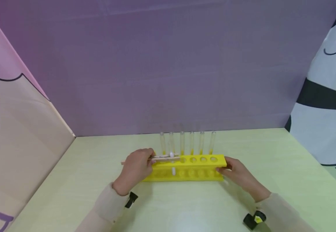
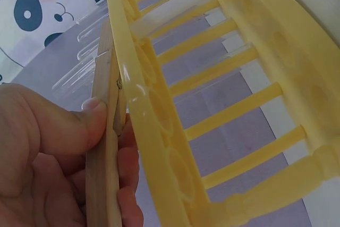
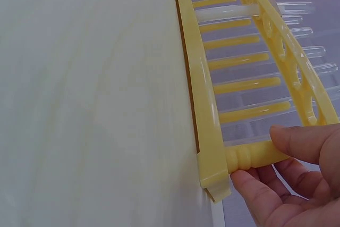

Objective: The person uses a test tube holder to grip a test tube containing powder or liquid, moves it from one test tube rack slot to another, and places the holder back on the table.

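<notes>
My left hand (image 1: 137,166) pinches a wooden test tube clamp (image 2: 102,147) between thumb and curled fingers. The clamp lies level just above the top of a yellow test tube rack (image 1: 196,165), its far end at the tube with white contents. That white-filled test tube (image 3: 226,13) stands upright through one of the front holes. At the rack's right end, my right hand (image 1: 238,174) grips the ridged end post (image 3: 255,155), thumb on one side and fingers on the other. Several clear test tubes (image 1: 192,141) stand upside down on the rack's yellow pegs along the back.
The rack stands on a pale wood-patterned table (image 1: 185,206). Behind it rises a purple backdrop (image 1: 168,71). Panels with cartoon prints flank the table, a panda-like figure (image 1: 324,129) on the right. Each wrist carries a small black camera strap.
</notes>
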`<control>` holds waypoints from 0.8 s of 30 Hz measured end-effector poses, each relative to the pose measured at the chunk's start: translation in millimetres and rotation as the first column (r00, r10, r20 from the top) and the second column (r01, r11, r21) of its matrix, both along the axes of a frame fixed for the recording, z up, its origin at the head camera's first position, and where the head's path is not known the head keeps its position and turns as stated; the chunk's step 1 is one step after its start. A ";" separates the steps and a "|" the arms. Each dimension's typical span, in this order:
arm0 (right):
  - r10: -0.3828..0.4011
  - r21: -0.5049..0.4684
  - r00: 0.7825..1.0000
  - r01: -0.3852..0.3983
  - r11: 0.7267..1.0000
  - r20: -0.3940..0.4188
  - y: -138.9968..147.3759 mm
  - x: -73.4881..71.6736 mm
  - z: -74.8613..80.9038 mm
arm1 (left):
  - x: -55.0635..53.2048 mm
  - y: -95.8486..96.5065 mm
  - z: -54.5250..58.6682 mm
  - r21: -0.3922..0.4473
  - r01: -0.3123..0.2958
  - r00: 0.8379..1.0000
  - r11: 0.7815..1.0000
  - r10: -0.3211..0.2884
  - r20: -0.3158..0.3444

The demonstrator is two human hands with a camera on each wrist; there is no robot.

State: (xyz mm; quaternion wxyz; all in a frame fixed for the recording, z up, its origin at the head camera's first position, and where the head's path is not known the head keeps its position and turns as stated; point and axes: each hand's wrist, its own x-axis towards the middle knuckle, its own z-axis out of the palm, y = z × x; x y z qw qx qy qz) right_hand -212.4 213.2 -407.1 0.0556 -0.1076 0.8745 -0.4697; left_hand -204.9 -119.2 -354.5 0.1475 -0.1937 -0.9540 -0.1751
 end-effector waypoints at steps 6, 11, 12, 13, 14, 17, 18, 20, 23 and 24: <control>0.009 -0.011 1.000 -0.009 1.000 -0.012 1.0 1.0 -0.1 | -0.3 0.1 0.7 0.009 0.000 1.000 1.000 0.000 0.023; 0.013 -0.008 1.000 -0.014 1.000 -0.020 0.5 -0.3 -2.5 | -0.2 -1.2 1.4 0.014 -0.004 0.999 1.000 0.004 0.049; 0.016 -0.009 1.000 -0.017 1.000 -0.019 0.2 -0.6 -3.0 | 0.1 -1.4 1.8 0.014 -0.005 0.999 1.000 0.004 0.052; 0.018 -0.014 1.000 -0.018 1.000 -0.018 0.0 -0.7 -3.3 | 0.1 -1.7 2.0 0.014 -0.007 0.998 1.000 0.006 0.056; 0.021 -0.019 1.000 -0.021 1.000 -0.016 -0.1 -0.7 -3.6 | 0.3 -1.8 2.6 0.015 -0.008 0.998 1.000 0.007 0.059; 0.020 -0.032 1.000 -0.020 0.999 -0.009 0.1 -0.6 -3.7 | 0.7 -2.1 4.4 0.021 -0.011 0.998 1.000 0.010 0.063; 0.019 -0.034 1.000 -0.019 0.999 -0.010 0.2 -0.5 -3.5 | 0.8 -2.2 5.1 0.023 -0.013 0.998 1.000 0.011 0.061; 0.016 -0.033 1.000 -0.017 0.999 -0.010 0.6 -0.4 -3.2 | 1.3 -2.4 6.6 0.026 -0.013 0.998 1.000 0.012 0.055; 0.005 -0.027 1.000 -0.006 1.000 -0.011 0.9 -0.3 -2.3 | 2.1 -2.5 9.0 0.030 -0.009 0.999 1.000 0.008 0.039; 0.001 -0.025 1.000 -0.001 1.000 -0.011 1.1 -0.5 -2.3 | 2.3 -2.6 9.9 0.032 -0.006 1.000 0.999 0.005 0.030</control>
